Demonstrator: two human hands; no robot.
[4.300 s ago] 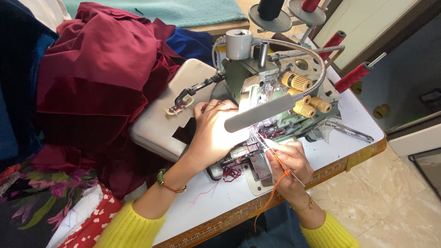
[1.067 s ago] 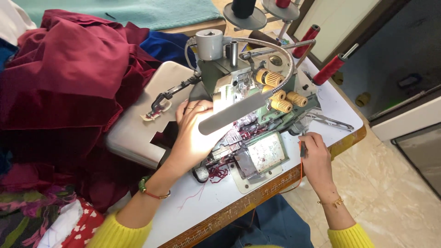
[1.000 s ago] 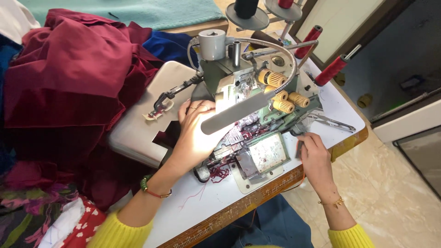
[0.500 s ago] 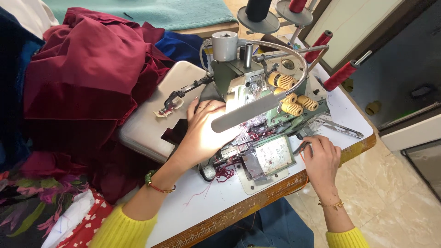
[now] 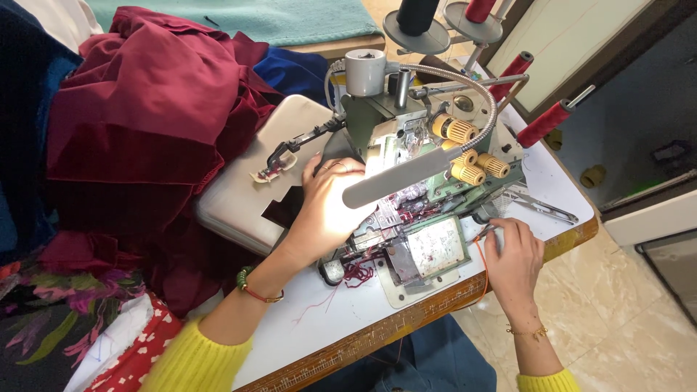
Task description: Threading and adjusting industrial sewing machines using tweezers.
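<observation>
A green-grey overlock sewing machine [image 5: 428,181] stands on a white table [image 5: 327,327]. My left hand [image 5: 327,207] lies flat on its front near the needle area, lit by the grey gooseneck lamp [image 5: 406,170]; it grips nothing. My right hand [image 5: 512,258] is at the machine's right lower side. Its fingertips pinch thin metal tweezers [image 5: 484,231], and an orange thread [image 5: 482,272] hangs below them. The small front plate [image 5: 435,250] sits between my hands.
Dark red velvet fabric [image 5: 145,131] is heaped at the left over the machine's cream side cover [image 5: 247,196]. Red thread cones [image 5: 544,123] and a black cone [image 5: 417,11] stand behind. Long metal tweezers [image 5: 544,209] lie at the table's right edge. Floral cloth [image 5: 65,319] is at lower left.
My right hand has left the needle area, gone to the machine's right side and stayed there over the last second. My left hand has kept its place on the machine.
</observation>
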